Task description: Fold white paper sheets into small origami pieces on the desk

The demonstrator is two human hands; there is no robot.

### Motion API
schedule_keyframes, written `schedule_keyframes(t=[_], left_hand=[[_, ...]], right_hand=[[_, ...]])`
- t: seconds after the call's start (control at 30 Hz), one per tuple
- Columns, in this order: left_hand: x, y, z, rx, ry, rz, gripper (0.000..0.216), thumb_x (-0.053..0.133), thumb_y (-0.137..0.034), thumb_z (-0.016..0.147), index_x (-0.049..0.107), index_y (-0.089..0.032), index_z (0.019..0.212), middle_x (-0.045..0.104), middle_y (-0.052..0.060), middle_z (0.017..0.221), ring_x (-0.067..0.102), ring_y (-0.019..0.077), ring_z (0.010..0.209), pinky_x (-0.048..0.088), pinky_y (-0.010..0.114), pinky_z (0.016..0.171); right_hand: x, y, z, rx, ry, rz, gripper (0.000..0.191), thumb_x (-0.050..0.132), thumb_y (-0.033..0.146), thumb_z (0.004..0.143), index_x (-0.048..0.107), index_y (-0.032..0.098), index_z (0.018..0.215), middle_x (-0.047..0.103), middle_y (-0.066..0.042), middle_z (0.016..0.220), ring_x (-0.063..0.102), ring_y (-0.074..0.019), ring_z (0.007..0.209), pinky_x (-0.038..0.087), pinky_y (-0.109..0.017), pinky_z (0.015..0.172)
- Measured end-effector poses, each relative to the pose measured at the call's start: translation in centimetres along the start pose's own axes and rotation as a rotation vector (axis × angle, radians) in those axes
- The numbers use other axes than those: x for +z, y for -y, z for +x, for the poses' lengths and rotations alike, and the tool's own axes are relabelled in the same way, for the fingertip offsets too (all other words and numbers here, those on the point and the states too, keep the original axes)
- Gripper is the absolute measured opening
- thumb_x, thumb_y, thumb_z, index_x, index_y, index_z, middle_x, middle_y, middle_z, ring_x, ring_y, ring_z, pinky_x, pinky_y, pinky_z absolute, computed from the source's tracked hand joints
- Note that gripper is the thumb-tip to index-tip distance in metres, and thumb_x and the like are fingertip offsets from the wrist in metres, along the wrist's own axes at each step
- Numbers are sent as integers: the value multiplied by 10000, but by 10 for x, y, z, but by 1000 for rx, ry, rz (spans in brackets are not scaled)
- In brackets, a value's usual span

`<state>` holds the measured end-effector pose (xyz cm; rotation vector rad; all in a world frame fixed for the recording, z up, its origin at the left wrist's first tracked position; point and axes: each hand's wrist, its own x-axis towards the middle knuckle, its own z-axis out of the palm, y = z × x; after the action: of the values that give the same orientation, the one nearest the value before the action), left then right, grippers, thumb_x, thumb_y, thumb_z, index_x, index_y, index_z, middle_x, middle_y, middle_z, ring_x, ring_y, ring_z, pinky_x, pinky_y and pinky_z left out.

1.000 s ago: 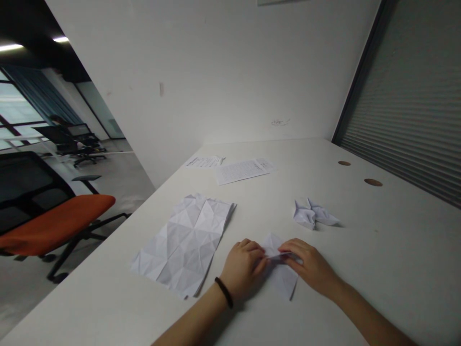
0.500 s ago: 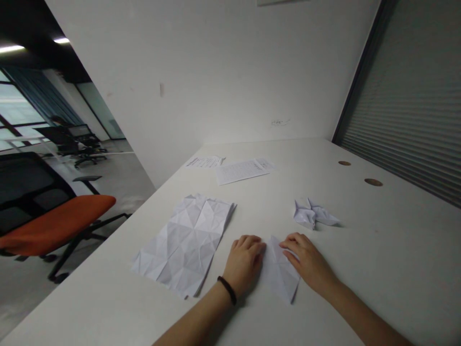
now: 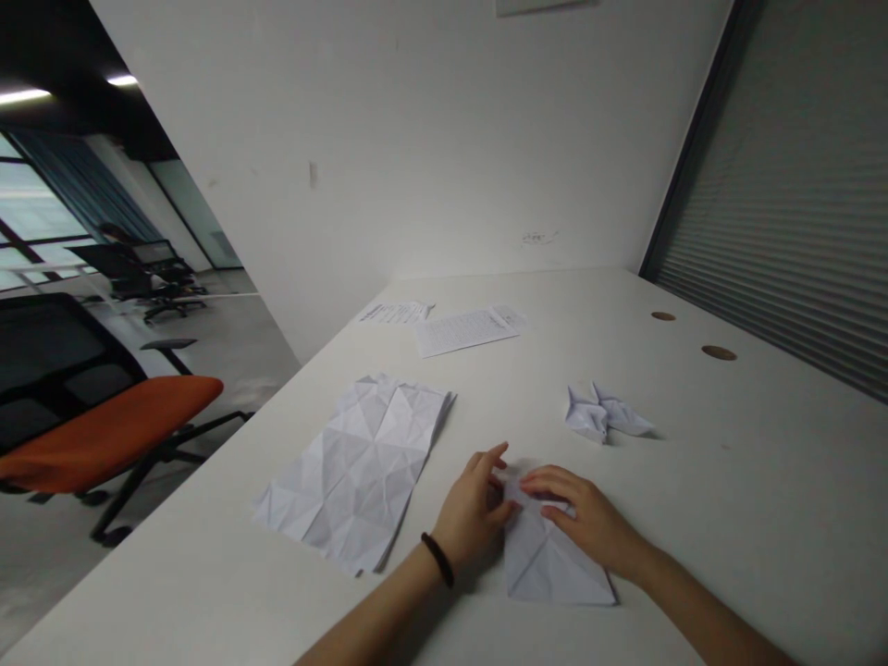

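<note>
A folded sheet of white paper [image 3: 555,569] with crossing creases lies on the white table, its broad edge toward me. My left hand [image 3: 472,509], a dark band on its wrist, is at the paper's left edge. Its fingers are spread and its thumb tip touches the paper. From the right, my right hand [image 3: 589,518] reaches over the upper part, gripping the paper with bent fingers and thumb. The hands partly hide the paper's far end. Beyond the right hand sits a small folded paper figure [image 3: 600,413] with pointed tips.
Creased, unfolded paper [image 3: 364,467] lies on the left of the table [image 3: 735,518]. Printed sheets [image 3: 468,331] lie farther back, near the wall. Two round holes [image 3: 720,352] are in the tabletop at the right. An orange-seated chair [image 3: 131,416] stands left of the table.
The folded paper has turned, and its near end now shows a broad edge instead of a point. My left fingers have lifted and spread; my right hand has shifted slightly left and nearer.
</note>
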<state>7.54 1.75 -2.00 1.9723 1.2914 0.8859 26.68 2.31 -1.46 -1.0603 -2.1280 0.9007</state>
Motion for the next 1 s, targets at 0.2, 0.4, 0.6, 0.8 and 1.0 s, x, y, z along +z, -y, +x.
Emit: schedule_keyframes(t=[0.2,0.4,0.6,0.8,1.0], left_hand=[[-2,0,2,-125,135,-203,533,605,-62,653,497,-170,1164,625,30,925,511,93,591,427,215,566],[-11,-6,5,-91,-34,-239,361,515,-47,685,577,-172,1018,587,21,830,502,102,631,436,193,530],[-12,-9,5,-1,-340,-525,337,540,-195,765,479,-234,1094,429,42,967,471,126,695,482,173,405],[-10,-13,1,200,-489,-635,477,562,-201,807,356,-325,1219,350,13,898,453,113,686,493,147,406],[-3,-8,0,320,-547,-480,619,545,-137,803,254,-383,1291,308,26,970,418,153,842,552,226,560]], right_hand=[[8,0,-1,-38,-58,6,404,484,52,717,613,259,1039,565,-38,1130,499,-180,1081,374,-368,976],[11,-32,5,173,-472,122,590,631,286,659,436,236,1213,503,-94,1179,480,-255,1104,382,-466,946],[6,-22,6,401,-513,640,714,699,461,607,375,236,1202,547,-105,1093,600,-245,926,476,-405,798],[5,-7,6,493,-410,1027,609,765,379,570,477,237,1087,637,-39,959,617,-191,864,484,-312,762],[0,5,5,446,-265,1211,537,784,339,550,537,222,1012,645,-28,890,633,-182,823,494,-305,748]])
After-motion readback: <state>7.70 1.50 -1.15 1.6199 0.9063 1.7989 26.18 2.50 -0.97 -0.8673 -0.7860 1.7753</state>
